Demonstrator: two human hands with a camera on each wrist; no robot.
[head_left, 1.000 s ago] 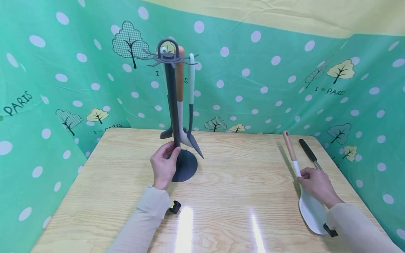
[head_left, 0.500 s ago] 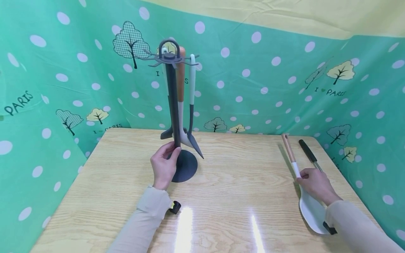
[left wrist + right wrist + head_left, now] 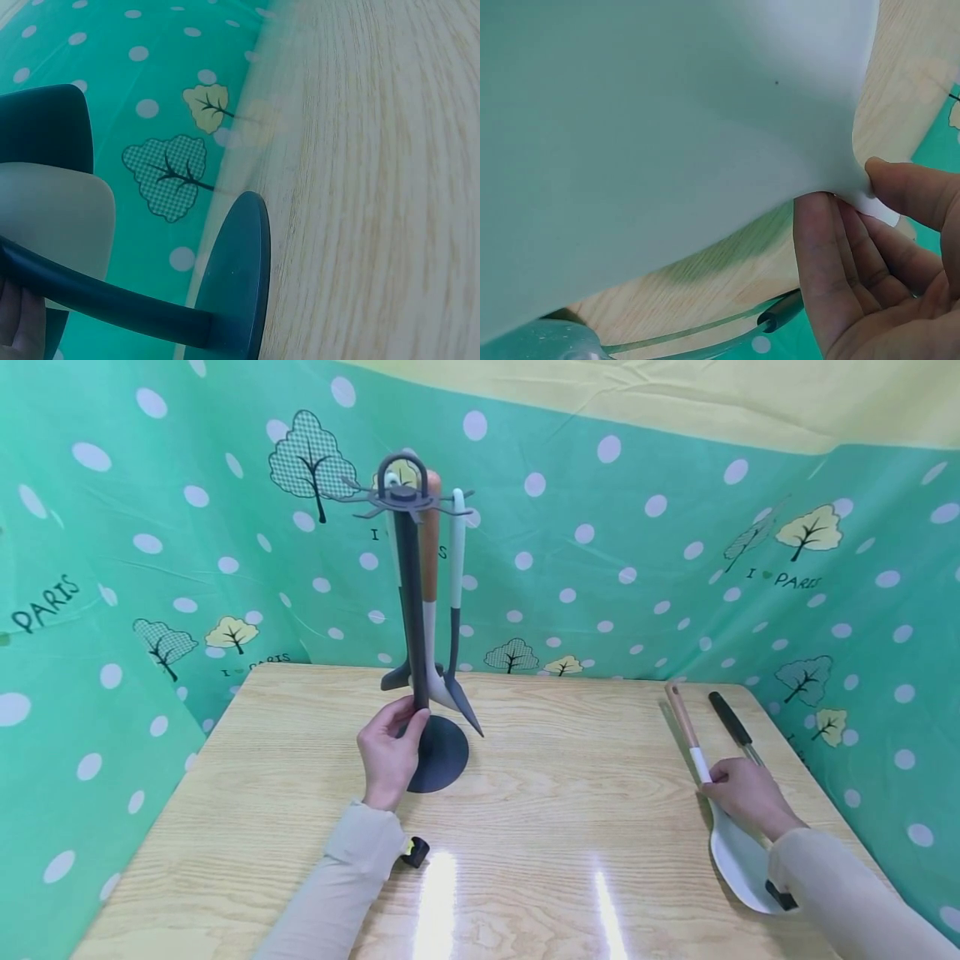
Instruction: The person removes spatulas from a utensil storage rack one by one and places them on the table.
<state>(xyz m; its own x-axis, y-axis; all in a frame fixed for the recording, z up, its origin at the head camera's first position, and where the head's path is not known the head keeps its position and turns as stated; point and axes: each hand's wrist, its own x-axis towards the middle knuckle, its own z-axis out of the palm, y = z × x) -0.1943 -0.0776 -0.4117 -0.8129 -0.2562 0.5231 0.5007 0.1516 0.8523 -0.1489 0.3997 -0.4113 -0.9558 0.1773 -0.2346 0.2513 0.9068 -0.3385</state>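
Observation:
My left hand (image 3: 390, 756) grips the black pole of an upright utensil stand (image 3: 409, 610) near its round base (image 3: 232, 285). Several utensils hang from the stand's hooked top, among them a brown-handled white one (image 3: 428, 552) and a pale-green-handled turner (image 3: 457, 552) with a dark blade. Over at the right, my right hand (image 3: 753, 793) pinches the white neck of a spatula (image 3: 738, 860) with a wooden handle. Seen from the right wrist, thumb and fingers hold that neck, and the broad white head (image 3: 705, 135) fills much of the view.
Beyond my right hand lies another utensil with a black handle (image 3: 729, 717) and metal shaft; its far part is hidden by my hand and sleeve. A green dotted cloth (image 3: 585, 577) hangs round the back and sides of the wooden table (image 3: 570, 777).
The spatula's handle end has shifted slightly left and nearer to me, with my right hand moving a little left. My left hand and the stand stay put.

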